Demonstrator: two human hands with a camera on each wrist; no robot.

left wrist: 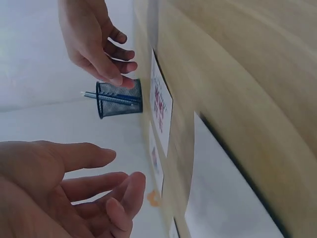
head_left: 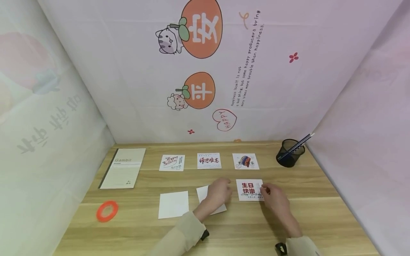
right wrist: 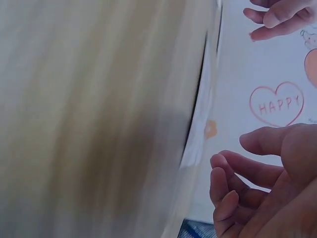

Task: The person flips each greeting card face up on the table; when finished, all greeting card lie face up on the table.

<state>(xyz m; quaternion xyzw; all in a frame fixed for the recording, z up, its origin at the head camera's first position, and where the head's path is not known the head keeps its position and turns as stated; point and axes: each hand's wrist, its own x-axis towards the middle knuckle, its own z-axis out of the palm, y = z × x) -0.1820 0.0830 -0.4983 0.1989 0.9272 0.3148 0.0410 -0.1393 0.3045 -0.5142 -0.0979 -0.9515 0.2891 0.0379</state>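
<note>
Farthest left of the left grip, the notebook (head_left: pixel 125 169) lies along the worktop's (head_left: pixel 141 234) left edge, with the red ring (head_left: pixel 100 214) nearer the person. Next, just beside the left grip, comes a blank white card (head_left: pixel 174 204), a narrow strip of wood parting it from the tilted card (head_left: pixel 201 192) beneath that grip. The left grip (head_left: pixel 217 194) hovers over this card, fingers loosely bent, thumb well apart, holding nothing. Beyond it, a row of three printed cards (head_left: pixel 209 161) runs near the back edge, with gaps between. Right of the left grip, across a strip of wood, sits the red-lettered card (head_left: pixel 250 190). The right grip (head_left: pixel 278 200) hangs above its right edge, half open and holding nothing. Wood stretches right of this grip to the side edge; beyond its fingers, near the back corner, stands the mesh pen cup (head_left: pixel 286 161).
</note>
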